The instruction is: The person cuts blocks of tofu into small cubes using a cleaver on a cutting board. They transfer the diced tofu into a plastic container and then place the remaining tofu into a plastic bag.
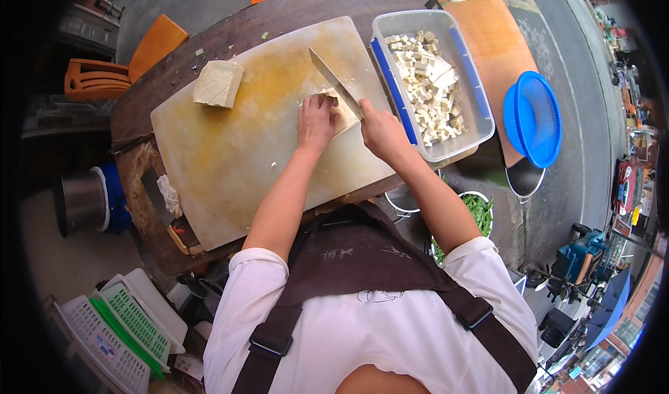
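My right hand grips the handle of a kitchen knife, its long blade pointing up and to the left over the cutting board. Beside the blade, my left hand rests with bent fingers on a pale block of tofu, which the fingers partly cover. Another thick tofu block sits near the upper left edge of the large, yellow-stained white cutting board. To the right of the board, a clear plastic tub with blue side clips holds many small tofu cubes and some flatter pieces.
A blue plastic colander is at the right on an orange-brown table. A cleaver-like blade and a crumpled white cloth lie left of the board. Below the tub, a container of leafy greens stands low down.
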`<act>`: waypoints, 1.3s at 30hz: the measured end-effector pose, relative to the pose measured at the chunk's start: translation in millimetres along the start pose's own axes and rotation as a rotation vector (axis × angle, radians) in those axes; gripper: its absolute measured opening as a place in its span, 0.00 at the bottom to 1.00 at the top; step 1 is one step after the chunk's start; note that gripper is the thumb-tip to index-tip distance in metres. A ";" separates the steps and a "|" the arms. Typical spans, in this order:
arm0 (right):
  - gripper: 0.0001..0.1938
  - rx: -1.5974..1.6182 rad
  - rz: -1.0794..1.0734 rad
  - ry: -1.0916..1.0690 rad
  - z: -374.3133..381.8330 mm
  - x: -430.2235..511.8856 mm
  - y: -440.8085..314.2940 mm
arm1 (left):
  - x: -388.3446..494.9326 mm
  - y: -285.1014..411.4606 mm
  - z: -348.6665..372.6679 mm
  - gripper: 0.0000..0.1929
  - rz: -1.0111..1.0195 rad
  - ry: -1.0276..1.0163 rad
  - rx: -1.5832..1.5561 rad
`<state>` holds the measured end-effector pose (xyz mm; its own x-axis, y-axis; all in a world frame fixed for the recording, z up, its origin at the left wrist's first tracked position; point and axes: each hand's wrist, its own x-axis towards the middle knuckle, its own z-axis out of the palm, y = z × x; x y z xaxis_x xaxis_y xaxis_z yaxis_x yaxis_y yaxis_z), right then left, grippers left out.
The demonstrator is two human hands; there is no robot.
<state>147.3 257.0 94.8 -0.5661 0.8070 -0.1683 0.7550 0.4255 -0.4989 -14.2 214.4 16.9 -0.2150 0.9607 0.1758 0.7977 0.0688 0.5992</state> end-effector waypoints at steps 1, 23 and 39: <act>0.13 -0.006 -0.001 -0.013 5.0 -1.6 1.2 | 0.1 -0.5 0.5 0.16 0.002 0.000 0.026; 0.10 0.052 0.047 -0.003 63.7 6.0 -2.7 | -8.5 -17.6 -2.4 0.13 0.128 0.035 -0.079; 0.09 0.018 -0.005 -0.022 29.1 -3.7 -16.9 | -8.8 -19.4 -15.3 0.10 0.039 -0.029 0.014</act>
<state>127.0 234.9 79.1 -0.5773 0.7953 -0.1847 0.7461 0.4220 -0.5150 -36.4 200.5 15.7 -0.1678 0.9700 0.1761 0.8129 0.0351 0.5814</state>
